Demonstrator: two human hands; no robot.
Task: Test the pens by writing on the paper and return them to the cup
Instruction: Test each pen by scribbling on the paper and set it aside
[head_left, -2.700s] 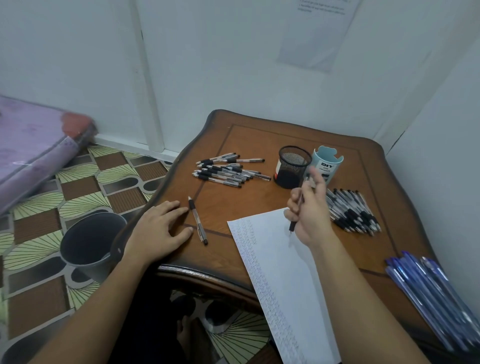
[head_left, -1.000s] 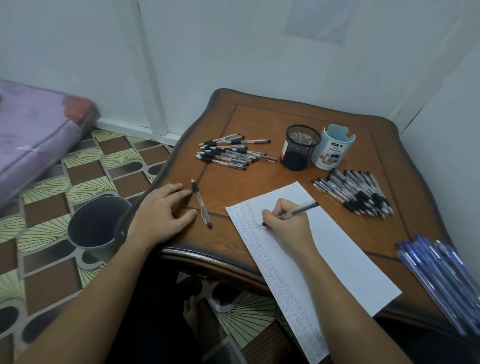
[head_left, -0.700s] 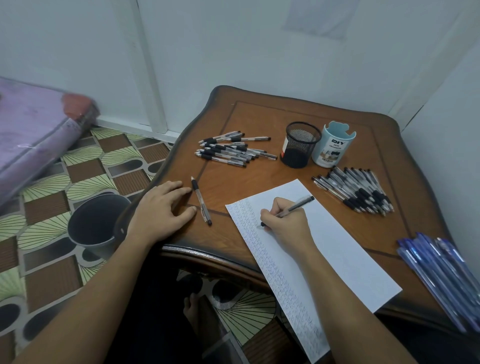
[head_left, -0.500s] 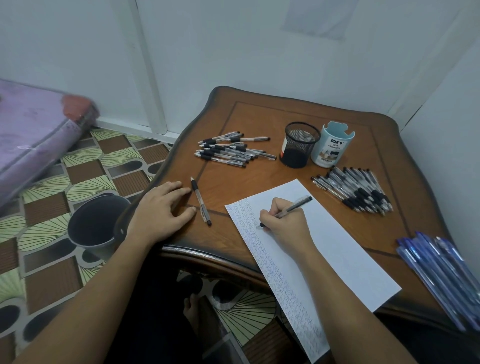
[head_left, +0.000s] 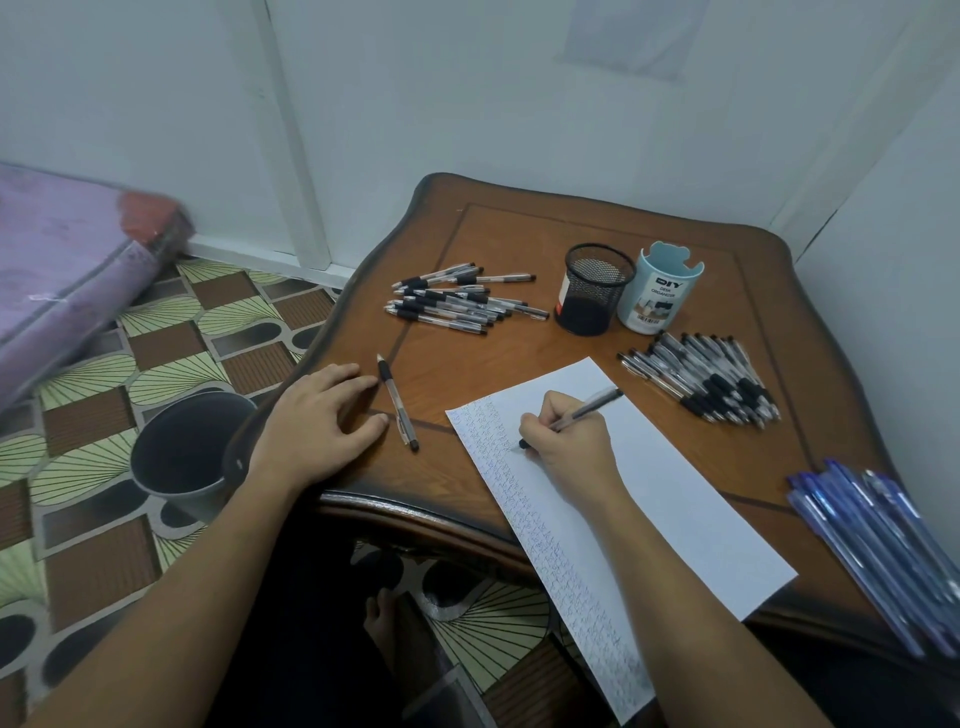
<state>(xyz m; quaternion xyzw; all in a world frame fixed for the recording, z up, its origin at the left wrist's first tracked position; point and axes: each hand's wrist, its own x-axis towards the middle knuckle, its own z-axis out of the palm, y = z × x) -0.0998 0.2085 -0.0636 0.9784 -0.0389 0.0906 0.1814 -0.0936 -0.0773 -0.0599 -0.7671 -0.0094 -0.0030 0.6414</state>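
My right hand (head_left: 569, 441) grips a clear black-tipped pen (head_left: 589, 410), its tip down on the white paper (head_left: 670, 499) beside a column of small written marks. My left hand (head_left: 319, 421) rests flat on the wooden table (head_left: 519, 239) near its left edge. A single pen (head_left: 397, 402) lies just right of that hand. Behind the paper stand a black mesh cup (head_left: 597, 293) and a light blue organiser cup (head_left: 660, 288). One pile of black pens (head_left: 462, 301) lies at the back left, another pile (head_left: 706, 379) lies right of the paper.
A bundle of blue pens (head_left: 878, 540) lies at the table's right edge. A dark bin (head_left: 182, 457) stands on the patterned floor by the table's left side. A purple mattress (head_left: 67, 270) lies at far left. Walls close in behind and to the right.
My right hand came down from near the cups with the pen and set its tip on the paper; over the last second it has crept slightly along the written column. My left hand stayed put.
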